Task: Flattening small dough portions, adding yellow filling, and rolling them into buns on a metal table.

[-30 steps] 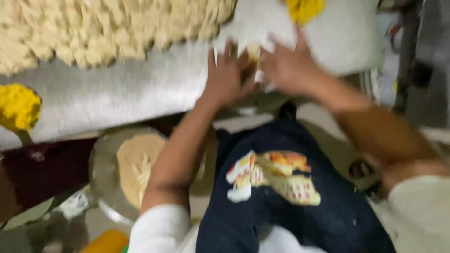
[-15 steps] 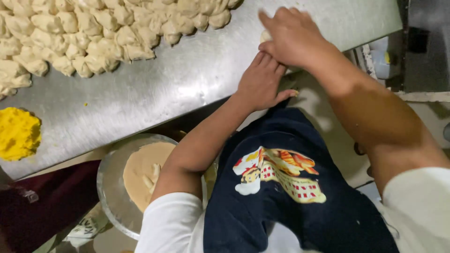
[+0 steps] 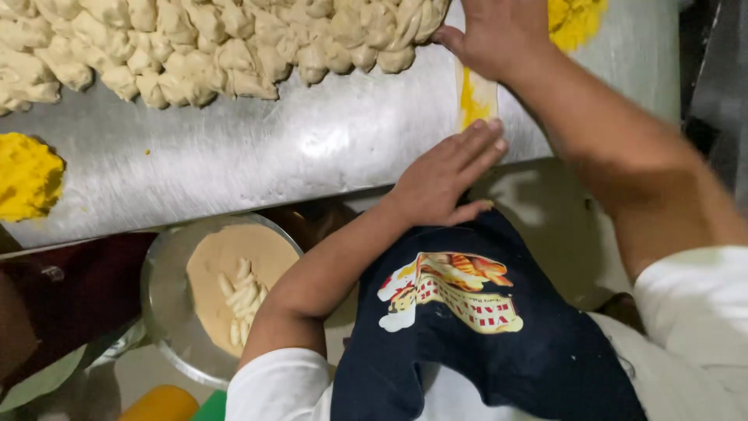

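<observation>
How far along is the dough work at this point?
Done: many dough pieces lie portioned on the steel table. In hand: left hand and right hand press a yellow-smeared dough strip flat. Left: the heaped pieces look unstretched; yellow filling remains.

Heaped dough lumps, yellow mound, round pan of perhaps batter.

Person: short white sleeves on both bare arms; dark navy apron bearing a red, yellow and white printed picture.
</observation>
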